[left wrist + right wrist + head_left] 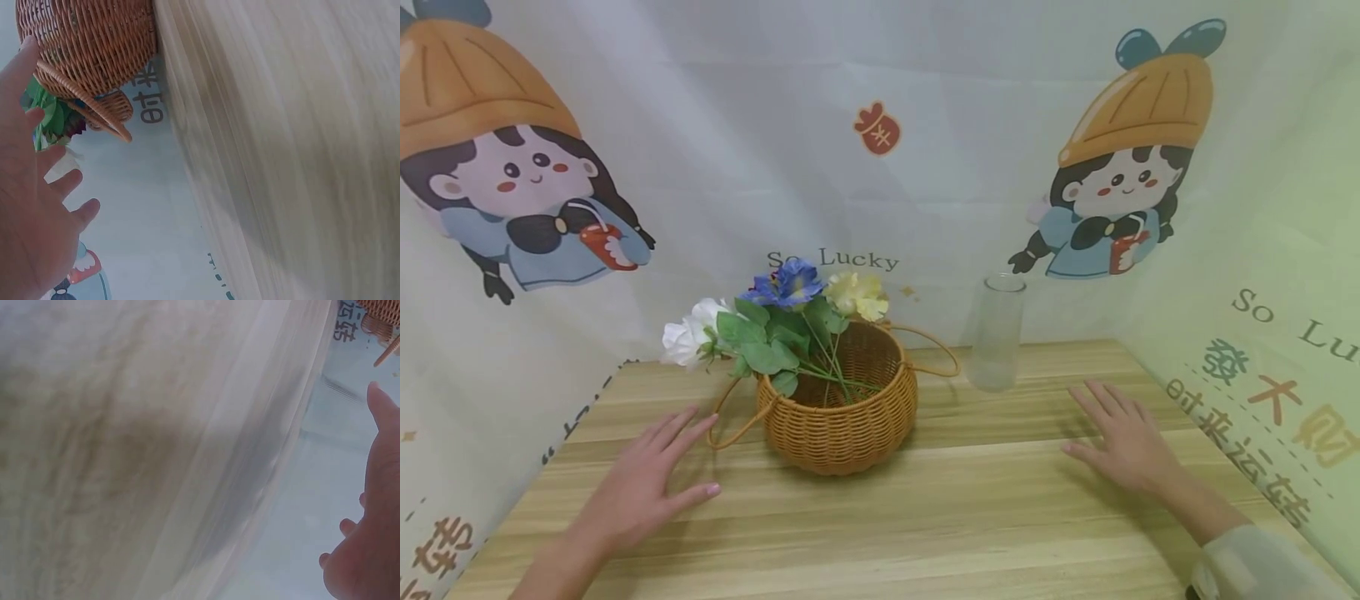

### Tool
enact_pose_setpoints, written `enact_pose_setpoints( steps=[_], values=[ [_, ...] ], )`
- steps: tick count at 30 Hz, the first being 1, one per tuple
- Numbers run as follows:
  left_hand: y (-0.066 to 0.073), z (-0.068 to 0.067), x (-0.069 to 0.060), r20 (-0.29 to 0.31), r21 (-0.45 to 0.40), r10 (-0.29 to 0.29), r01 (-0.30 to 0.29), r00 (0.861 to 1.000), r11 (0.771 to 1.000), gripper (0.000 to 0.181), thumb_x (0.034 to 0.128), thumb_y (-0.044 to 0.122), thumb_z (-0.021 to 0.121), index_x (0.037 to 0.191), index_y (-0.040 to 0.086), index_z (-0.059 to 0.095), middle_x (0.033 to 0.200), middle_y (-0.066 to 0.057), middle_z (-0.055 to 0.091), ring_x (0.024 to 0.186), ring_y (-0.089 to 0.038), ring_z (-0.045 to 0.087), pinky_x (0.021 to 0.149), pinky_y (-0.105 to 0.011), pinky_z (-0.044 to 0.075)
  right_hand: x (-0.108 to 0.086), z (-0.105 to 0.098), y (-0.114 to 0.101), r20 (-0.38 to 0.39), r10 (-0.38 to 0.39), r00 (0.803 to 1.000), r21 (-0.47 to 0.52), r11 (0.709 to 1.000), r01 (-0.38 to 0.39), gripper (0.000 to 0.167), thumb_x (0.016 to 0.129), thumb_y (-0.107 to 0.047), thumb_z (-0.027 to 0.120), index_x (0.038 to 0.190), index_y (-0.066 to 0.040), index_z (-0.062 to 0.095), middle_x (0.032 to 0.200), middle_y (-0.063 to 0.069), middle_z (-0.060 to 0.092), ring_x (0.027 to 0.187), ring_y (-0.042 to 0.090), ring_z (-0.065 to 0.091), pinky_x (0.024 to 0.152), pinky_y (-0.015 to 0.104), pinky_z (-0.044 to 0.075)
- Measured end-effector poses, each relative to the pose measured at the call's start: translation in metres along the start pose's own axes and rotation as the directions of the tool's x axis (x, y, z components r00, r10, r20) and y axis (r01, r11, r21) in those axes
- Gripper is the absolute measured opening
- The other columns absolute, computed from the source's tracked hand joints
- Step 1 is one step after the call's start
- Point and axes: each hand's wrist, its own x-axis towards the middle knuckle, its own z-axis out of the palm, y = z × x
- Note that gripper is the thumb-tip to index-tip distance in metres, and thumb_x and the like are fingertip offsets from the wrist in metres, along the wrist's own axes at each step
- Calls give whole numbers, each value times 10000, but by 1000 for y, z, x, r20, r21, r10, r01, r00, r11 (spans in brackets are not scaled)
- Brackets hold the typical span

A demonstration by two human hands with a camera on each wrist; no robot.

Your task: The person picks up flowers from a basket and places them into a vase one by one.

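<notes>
In the head view a brown wicker basket (842,437) with two looped handles stands mid-table. Artificial flowers lean out of it to the left: a white bloom (692,333), a blue one (797,283) and a yellow one (857,293), with green leaves (760,342). My left hand (643,479) is spread beside the basket's left handle, holding nothing. On the other side, my right hand (1120,437) hovers with straight fingers and holds nothing. Nearest to it is a clear glass vase (996,337), upright behind the basket's right side. The left wrist view shows the basket (94,44) beyond my fingers.
A light wood-grain table (970,517) lies under everything. Pale cloth walls (737,167) printed with cartoon figures and lettering close it in at the back and both sides. The vase stands close to the back wall.
</notes>
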Motion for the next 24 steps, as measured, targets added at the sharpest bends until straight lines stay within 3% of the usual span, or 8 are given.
enact_pose_setpoints(
  steps=[15, 24],
  values=[
    [29, 6, 14, -88, -106, 28, -37, 996, 994, 766, 846, 424, 740, 1497, 234, 385, 1543, -79, 321, 1324, -410, 361, 1000, -686, 319, 24, 6, -10, -134, -7, 991, 79, 997, 18, 825, 825, -357, 765, 1476, -47, 363, 1455, 289, 356, 1263, 502, 371, 1021, 679, 248],
    [42, 12, 19, -147, -184, -18, -9, 989, 983, 709, 860, 348, 740, 1474, 197, 422, 1542, -64, 327, 1326, -407, 362, 1015, -675, 312, 38, 20, -21, -129, 43, 991, 163, 986, -22, 794, 831, -323, 768, 1454, -16, 384, 1443, 305, 370, 1255, 521, 383, 1020, 700, 255]
  ],
)
